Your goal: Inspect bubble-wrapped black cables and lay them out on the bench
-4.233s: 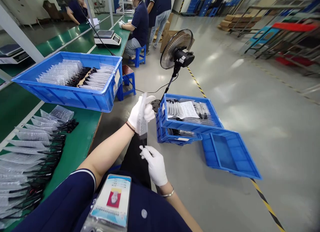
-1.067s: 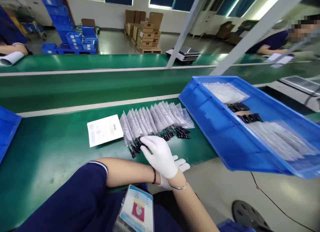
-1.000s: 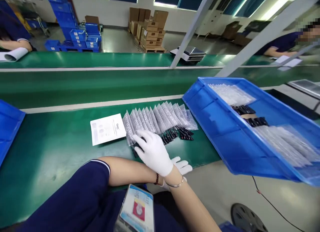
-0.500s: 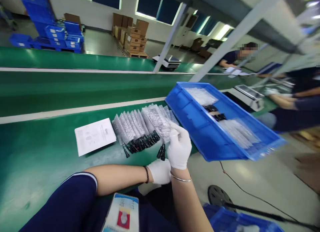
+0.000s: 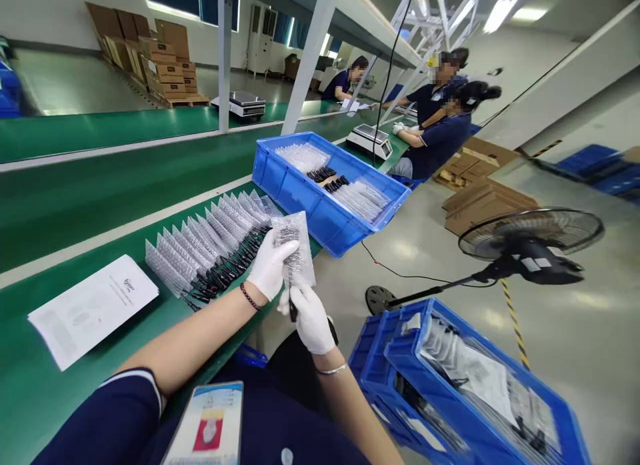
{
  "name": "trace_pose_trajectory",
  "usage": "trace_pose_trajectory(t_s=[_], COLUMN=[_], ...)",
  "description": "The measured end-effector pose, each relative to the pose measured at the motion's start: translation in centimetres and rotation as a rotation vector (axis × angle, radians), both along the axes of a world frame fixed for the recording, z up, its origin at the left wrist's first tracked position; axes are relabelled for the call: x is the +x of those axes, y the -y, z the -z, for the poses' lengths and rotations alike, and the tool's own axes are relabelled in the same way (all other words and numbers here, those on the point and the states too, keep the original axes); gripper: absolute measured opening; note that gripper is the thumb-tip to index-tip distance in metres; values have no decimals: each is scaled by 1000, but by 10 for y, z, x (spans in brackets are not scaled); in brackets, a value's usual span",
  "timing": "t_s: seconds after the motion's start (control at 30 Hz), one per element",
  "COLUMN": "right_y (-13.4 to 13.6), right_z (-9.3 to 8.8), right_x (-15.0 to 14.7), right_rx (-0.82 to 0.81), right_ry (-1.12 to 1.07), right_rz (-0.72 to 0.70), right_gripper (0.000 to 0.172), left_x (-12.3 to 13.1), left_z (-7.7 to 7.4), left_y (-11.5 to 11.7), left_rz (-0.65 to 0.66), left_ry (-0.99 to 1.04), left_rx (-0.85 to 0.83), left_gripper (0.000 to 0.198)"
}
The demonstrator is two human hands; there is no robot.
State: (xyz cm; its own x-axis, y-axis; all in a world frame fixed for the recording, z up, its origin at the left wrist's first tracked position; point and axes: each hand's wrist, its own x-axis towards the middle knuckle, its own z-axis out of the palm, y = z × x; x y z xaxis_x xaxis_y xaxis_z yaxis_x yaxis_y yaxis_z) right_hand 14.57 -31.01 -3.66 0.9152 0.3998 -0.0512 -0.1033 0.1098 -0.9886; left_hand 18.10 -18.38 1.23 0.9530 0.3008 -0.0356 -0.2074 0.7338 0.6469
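Both my white-gloved hands hold one clear bubble-wrap bag [image 5: 305,241] above the bench edge. My left hand [image 5: 270,265] pinches its left side, thumb across the front. My right hand [image 5: 310,315] is closed around the lower end, where a black cable end sticks out below the fingers. What lies inside the bag is hard to make out. Left of my hands, a row of similar bubble-wrap bags [image 5: 200,241] leans on the green bench [image 5: 107,235], black cable connectors towards me. A stack of white printed leaflets [image 5: 95,308] lies at the row's left end.
A blue crate [image 5: 310,215] with more bagged parts stands beyond my hands. Lower right are stacked blue crates [image 5: 400,348] and a floor fan [image 5: 530,241]. Scales [image 5: 370,141] and co-workers [image 5: 437,135] are farther along the bench. A metal post [image 5: 310,58] rises behind the crate.
My view has swung right. My left hand has risen from below the bench edge to the bag. My right hand has moved from the row, and both now hold one bag.
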Motion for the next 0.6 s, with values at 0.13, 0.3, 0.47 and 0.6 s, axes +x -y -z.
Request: trace_pose_trajectory(t_s=[0.13,0.3,0.47,0.6], right_y=[13,17,10,10], right_z=[8,12,12,17], right_x=[-12,-22,-23,-20], right_rx=[50,54,83,72], right_ry=[-39,-100,-128,-81], right_rz=[-76,-60,-62,-47], right_gripper=[37,40,36,32], left_x=[8,17,17,15], left_z=[0,1,-2,-9], left_y=[-18,-50,-57,-53], left_rz=[-114,-213,-219,-179], left_ry=[11,-3,-4,-68], left_rx=[37,34,-3,-131], left_gripper=[41,31,25,19])
